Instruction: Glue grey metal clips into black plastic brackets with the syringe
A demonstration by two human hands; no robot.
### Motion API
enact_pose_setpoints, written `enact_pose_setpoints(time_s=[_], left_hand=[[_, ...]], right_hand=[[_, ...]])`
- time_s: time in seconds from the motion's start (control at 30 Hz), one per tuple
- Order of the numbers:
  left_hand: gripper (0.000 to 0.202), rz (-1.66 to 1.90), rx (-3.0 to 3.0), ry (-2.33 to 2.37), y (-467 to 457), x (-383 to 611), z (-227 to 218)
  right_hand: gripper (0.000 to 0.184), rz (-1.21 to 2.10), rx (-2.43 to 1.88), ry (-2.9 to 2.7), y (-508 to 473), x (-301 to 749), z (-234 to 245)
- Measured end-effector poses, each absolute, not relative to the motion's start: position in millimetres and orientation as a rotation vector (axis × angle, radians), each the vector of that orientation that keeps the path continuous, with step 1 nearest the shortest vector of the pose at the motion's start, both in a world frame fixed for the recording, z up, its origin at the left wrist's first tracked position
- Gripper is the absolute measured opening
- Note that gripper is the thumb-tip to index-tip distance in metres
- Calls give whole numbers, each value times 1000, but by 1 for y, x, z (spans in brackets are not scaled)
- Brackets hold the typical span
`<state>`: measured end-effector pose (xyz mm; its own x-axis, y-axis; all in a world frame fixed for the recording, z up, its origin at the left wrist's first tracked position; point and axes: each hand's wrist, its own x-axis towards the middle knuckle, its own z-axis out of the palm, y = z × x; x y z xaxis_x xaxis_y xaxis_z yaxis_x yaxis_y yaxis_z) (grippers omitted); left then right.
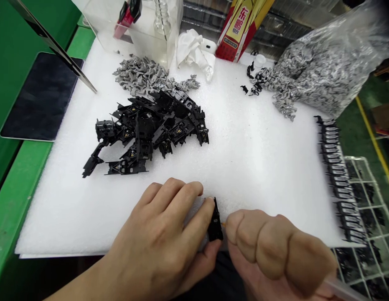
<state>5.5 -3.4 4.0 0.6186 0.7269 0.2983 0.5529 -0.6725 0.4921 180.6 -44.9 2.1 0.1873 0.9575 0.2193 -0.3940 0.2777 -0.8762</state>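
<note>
Left hand (153, 238) pinches a small black plastic part (215, 221) upright near the near edge of the white foam sheet (244, 167), seemingly to present its side to the right hand (269, 251), curled closed around a slim translucent tool (344, 289).

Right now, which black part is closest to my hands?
The lone black part pinched upright in your left hand; the others lie in a heap on the white foam sheet or in a row at its edge.

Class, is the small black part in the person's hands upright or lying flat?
Upright: the small black part stands on end, held by the left hand, beside the right hand, not flat on the white foam sheet.
</note>
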Motion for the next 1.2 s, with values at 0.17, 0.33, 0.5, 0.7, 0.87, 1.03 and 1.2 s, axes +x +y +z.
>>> enact_pose_setpoints(time_s=[0.17, 0.33, 0.5, 0.7, 0.87, 1.03, 1.2], left_hand=[[32, 660, 2463, 1031, -5, 3, 5], [34, 628, 2440, 1015, -5, 0, 6], [28, 618, 2443, 1025, -4, 0, 4], [28, 627, 2474, 1008, -3, 1, 3], [28, 631, 2483, 1011, -4, 2, 2], [29, 636, 2471, 1010, -5, 1, 2], [29, 645, 2479, 1011, -5, 1, 2]], right_hand=[[59, 1108, -1007, -919, -47, 179, 15], [56, 1352, -663, -656, -43, 190, 2], [61, 1374, -656, -605, -49, 194, -10], [62, 1393, -685, -634, -53, 194, -7], [68, 1425, -716, -656, -42, 190, 2], [70, 1411, -733, -715, -37, 188, 5], [70, 1393, -748, -711, -38, 188, 6]])
